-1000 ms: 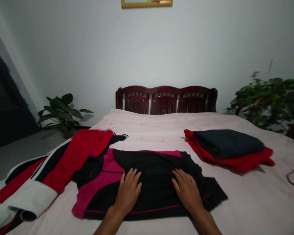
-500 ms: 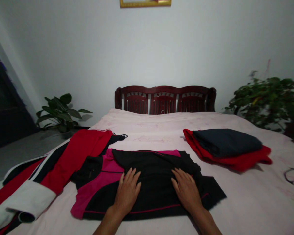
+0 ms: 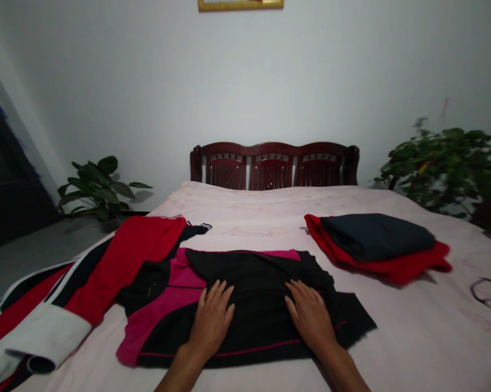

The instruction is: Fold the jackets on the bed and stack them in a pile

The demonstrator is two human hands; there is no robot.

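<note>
A black and magenta garment (image 3: 261, 305) lies spread flat on the pale pink bed (image 3: 270, 218) in front of me. My left hand (image 3: 210, 321) rests palm down on its left half, fingers stretched out. My right hand (image 3: 310, 317) lies flat on its right half, fingers also extended. Both hands press on the cloth and hold nothing.
A red, black and white jacket (image 3: 85, 277) sprawls at the left, hanging off the bed edge. A folded dark garment on a folded red one (image 3: 376, 245) sits at the right. Eyeglasses (image 3: 488, 296) lie far right. Dark wooden headboard (image 3: 273, 166), potted plants (image 3: 102, 188) on both sides.
Nothing has changed but a slight shift of the camera; both hands stay flat on the garment.
</note>
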